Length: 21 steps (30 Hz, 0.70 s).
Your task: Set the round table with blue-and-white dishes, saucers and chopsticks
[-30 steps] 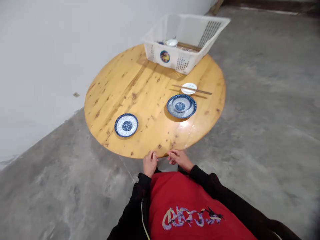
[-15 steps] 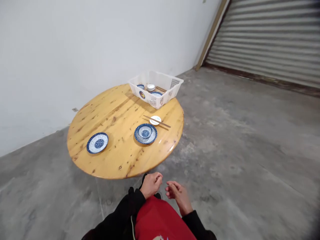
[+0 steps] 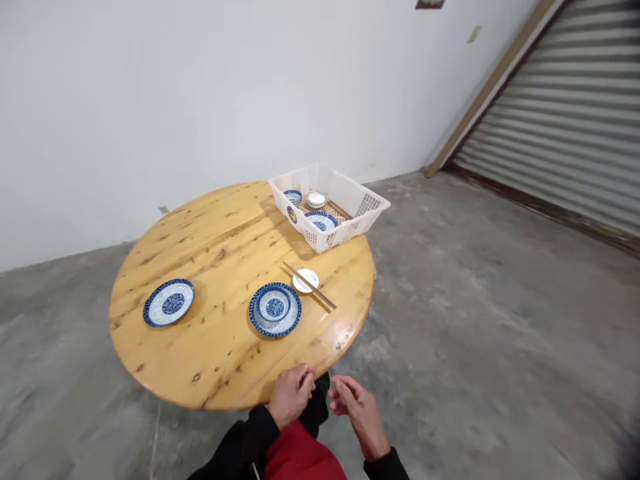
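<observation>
Plate [image 3: 283, 327] w/ bowl [image 3: 275, 307] unmoved; L grip [image 3: 291, 396], loosely closed, now overlaps tbl [image 3: 210, 220]; R grip [image 3: 361, 408] half-open, both empty.

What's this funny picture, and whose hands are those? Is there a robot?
No robot here, just a person with two bare hands. The camera sits on their head, looking forward and down, so you see roughly what they see. At the bottom are the left hand and right hand, with fingers curled; I can't see anything held in either. On the round wooden table are a blue-and-white plate, a second plate with a small bowl on it, and chopsticks lying across a little white dish. The white plastic basket holds more dishes.
</observation>
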### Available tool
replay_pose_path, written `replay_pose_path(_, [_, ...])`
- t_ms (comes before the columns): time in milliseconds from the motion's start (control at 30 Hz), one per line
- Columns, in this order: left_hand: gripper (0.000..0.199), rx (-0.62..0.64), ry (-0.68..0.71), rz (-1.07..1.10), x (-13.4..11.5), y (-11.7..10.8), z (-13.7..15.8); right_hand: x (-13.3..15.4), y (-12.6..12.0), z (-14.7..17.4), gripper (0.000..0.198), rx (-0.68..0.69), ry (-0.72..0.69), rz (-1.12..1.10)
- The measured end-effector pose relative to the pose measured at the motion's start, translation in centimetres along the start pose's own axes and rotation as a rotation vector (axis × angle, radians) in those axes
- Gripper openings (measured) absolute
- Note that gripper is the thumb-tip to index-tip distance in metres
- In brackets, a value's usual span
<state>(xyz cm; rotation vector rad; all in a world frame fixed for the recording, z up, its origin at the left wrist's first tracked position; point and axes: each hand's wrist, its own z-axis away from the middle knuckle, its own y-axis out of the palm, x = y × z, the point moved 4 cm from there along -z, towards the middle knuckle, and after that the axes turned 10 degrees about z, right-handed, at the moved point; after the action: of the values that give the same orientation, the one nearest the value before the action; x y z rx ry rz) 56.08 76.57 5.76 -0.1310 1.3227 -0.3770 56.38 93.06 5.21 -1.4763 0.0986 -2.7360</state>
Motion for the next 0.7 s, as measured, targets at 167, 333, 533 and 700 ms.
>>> replay_pose_path(167, [0.029, -0.193, -0.027, 0.006, -2.1, 1.2, -5.4, 3.3, -4.5, -6.9, 0.064, 0.043, -0.016, 0.114])
replay_pose_path(333, [0.03, -0.299, -0.012, 0.044, -5.9, 1.3, -11.2, 8.0, -8.5, -10.9, 0.065, 0.091, -0.044, 0.143])
replay_pose_path(533, [0.026, -0.369, 0.19, -0.026, -12.1, -2.0, -17.3, 17.3, -11.9, -14.9, 0.06, 0.07, -0.211, 0.211])
replay_pose_path(700, [0.025, -0.559, 0.25, -0.024, -14.8, -6.7, -20.0, 28.2, -13.0, -21.2, 0.054, 0.084, -0.482, 0.415])
